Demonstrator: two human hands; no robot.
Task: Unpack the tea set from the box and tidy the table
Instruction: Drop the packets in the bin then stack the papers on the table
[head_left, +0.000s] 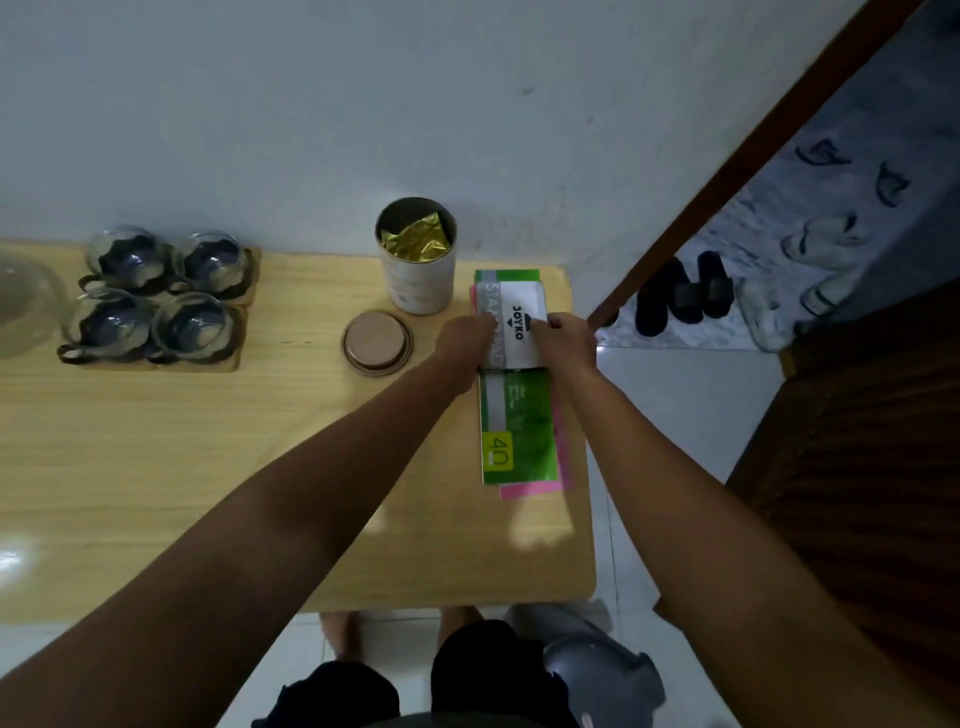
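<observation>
Both hands grip a small white stamp pad box (522, 322) at the table's far right. My left hand (465, 332) holds its left side and my right hand (566, 335) its right side. The box rests on a green booklet (517, 426), which lies on a pink sheet (535, 488). Several glass tea cups (156, 293) sit on dark saucers on a wooden tray (236, 338) at the far left. A clear glass vessel (23, 301) shows partly at the left edge.
An open round tin (418, 260) with a gold foil bag inside stands by the wall, its lid (376, 343) lying flat in front of it. The wooden table (208, 441) ends just right of the booklet. A doorway with sandals (680, 296) lies right; a grey bin (602, 675) sits below.
</observation>
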